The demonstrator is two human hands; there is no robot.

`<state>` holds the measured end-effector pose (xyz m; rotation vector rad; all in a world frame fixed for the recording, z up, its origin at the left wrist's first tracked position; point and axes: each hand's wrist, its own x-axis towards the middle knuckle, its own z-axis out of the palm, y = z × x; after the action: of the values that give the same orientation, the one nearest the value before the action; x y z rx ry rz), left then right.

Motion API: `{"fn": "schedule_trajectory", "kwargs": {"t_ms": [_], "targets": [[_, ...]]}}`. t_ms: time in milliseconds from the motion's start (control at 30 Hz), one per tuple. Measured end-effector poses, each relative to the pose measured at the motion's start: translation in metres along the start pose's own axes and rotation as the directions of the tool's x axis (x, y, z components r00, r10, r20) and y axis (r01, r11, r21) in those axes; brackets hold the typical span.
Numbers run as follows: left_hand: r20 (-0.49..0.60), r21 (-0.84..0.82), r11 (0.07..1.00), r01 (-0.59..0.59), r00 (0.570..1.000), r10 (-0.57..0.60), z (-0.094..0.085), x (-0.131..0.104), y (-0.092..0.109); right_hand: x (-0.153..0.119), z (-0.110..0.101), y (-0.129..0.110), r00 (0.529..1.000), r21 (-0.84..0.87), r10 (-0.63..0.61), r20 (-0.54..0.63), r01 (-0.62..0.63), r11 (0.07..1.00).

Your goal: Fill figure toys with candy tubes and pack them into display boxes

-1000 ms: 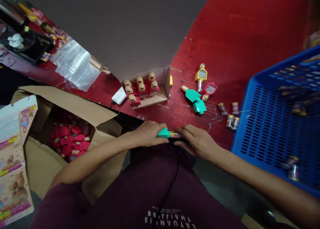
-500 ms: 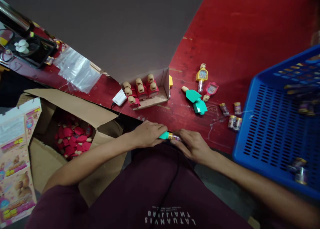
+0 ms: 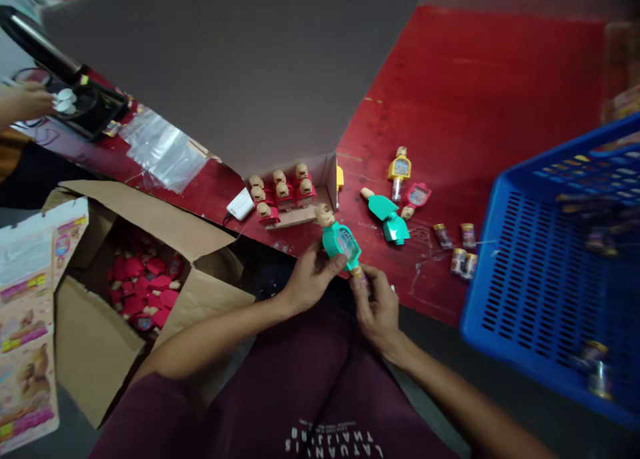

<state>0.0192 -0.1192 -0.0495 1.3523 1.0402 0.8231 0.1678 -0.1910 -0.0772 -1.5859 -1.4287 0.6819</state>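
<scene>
A green toy (image 3: 342, 243) with a tan animal head is raised over the table's near edge, its head pointing up and left. My left hand (image 3: 315, 275) is wrapped round its green body, thumb on the front. Below it, my right hand (image 3: 374, 305) grips the small candy tube (image 3: 361, 280) at the toy's lower end. Just beyond, a cardboard tray (image 3: 327, 182) holds several red toys with tan heads. Right of my hands lie green toy parts (image 3: 383, 207), a yellow toy (image 3: 400, 168) and a red toy (image 3: 418, 194) on the red table.
Several small tubes (image 3: 468, 235) lie beside a blue basket (image 3: 483, 265) at right. An open carton (image 3: 150, 219) of red toys stands at left, near printed card (image 3: 30, 325). Plastic bags (image 3: 165, 153) and a white device (image 3: 240, 204) lie behind. Another person's hand (image 3: 25, 104) shows at far left.
Both my hands have turned the green toy upright, so its head and front now show. Another person's hand has come into view at the far left. The view has shifted slightly.
</scene>
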Motion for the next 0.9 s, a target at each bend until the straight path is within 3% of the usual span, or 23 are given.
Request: {"fn": "schedule_trajectory", "kwargs": {"t_ms": [67,133,233,333,400,467,567,700,800,900], "targets": [[0.0,-0.059,0.998,0.02,1.0,-0.02,0.005,0.003,-0.003,0.003,0.002,0.001,0.994,0.002,-0.057,0.096,0.057,0.998],[-0.008,0.017,1.0,-0.011,1.0,0.011,0.004,0.006,-0.007,0.014,-0.002,0.002,0.989,-0.005,-0.093,0.113,0.095,0.996],[0.129,0.194,0.975,-0.11,0.988,0.086,-0.004,0.009,-0.013,0.04,-0.015,0.0,0.992,0.059,-0.083,0.09,0.077,0.995],[0.272,0.298,0.921,-0.251,0.947,0.17,-0.013,0.011,-0.017,0.07,-0.03,-0.006,0.945,0.14,-0.168,0.281,0.132,0.981],[0.24,0.37,0.879,-0.299,0.945,0.22,-0.017,0.014,-0.02,0.093,-0.038,-0.011,0.896,0.111,-0.255,0.365,0.229,0.967],[0.145,0.501,0.819,-0.278,0.96,0.238,-0.019,0.022,-0.027,0.119,-0.04,-0.016,0.906,0.012,-0.299,0.3,0.31,0.951],[0.131,0.734,0.647,-0.206,0.978,0.163,-0.018,0.041,-0.044,0.162,-0.03,-0.016,0.935,-0.169,-0.315,0.166,0.341,0.925],[0.215,0.906,0.384,-0.18,0.975,-0.049,-0.014,0.067,-0.07,0.204,0.002,-0.004,0.889,-0.256,-0.356,0.288,0.43,0.866],[0.208,0.943,0.298,-0.15,0.962,-0.176,-0.013,0.074,-0.083,0.214,0.019,0.006,0.857,-0.275,-0.368,0.36,0.474,0.836],[0.219,0.947,0.276,-0.164,0.959,-0.18,-0.014,0.073,-0.09,0.214,0.025,0.013,0.837,-0.286,-0.394,0.38,0.512,0.81]]}}
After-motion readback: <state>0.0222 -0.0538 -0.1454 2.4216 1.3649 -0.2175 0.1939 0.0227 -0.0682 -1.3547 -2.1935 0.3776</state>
